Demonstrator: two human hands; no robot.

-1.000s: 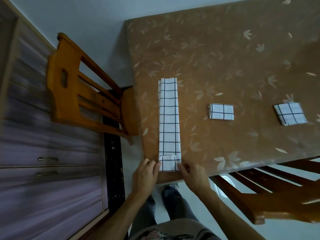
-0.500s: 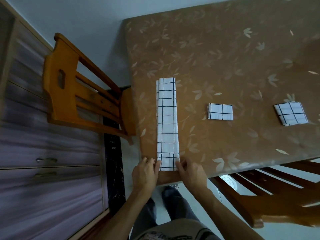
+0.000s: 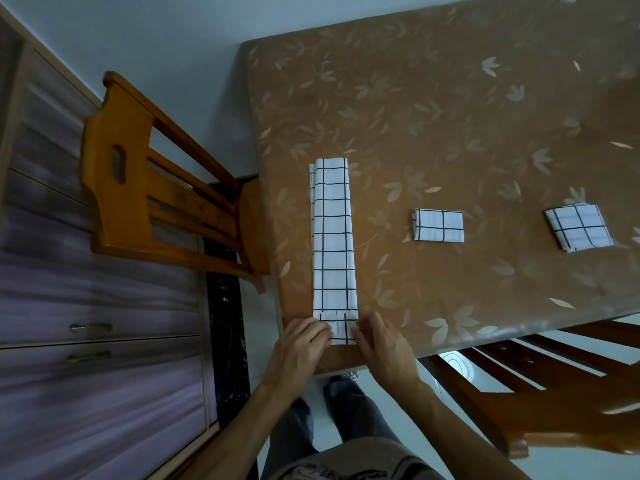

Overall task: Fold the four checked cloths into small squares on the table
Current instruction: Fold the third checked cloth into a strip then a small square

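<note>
A white cloth with dark checks lies as a long narrow strip (image 3: 333, 237) on the brown table (image 3: 450, 116), running from its near edge toward the far side. Its near end is turned up into a small flap. My left hand (image 3: 300, 351) pinches the flap's left corner and my right hand (image 3: 379, 344) pinches its right corner. A cloth folded to a small rectangle (image 3: 439, 225) lies to the right of the strip. Further right sits another folded square cloth (image 3: 577, 232). No fourth cloth shows.
An orange wooden chair (image 3: 152, 188) stands at the table's left side. A darker wooden chair (image 3: 540, 382) is at the lower right, beside my right arm. A drawer cabinet (image 3: 86, 327) lines the left wall. My legs and feet stand below the table's near edge.
Both hands have stayed at the strip's near end; their fingertips have closed in over the small folded flap, covering more of it. The folded cloths have not moved.
</note>
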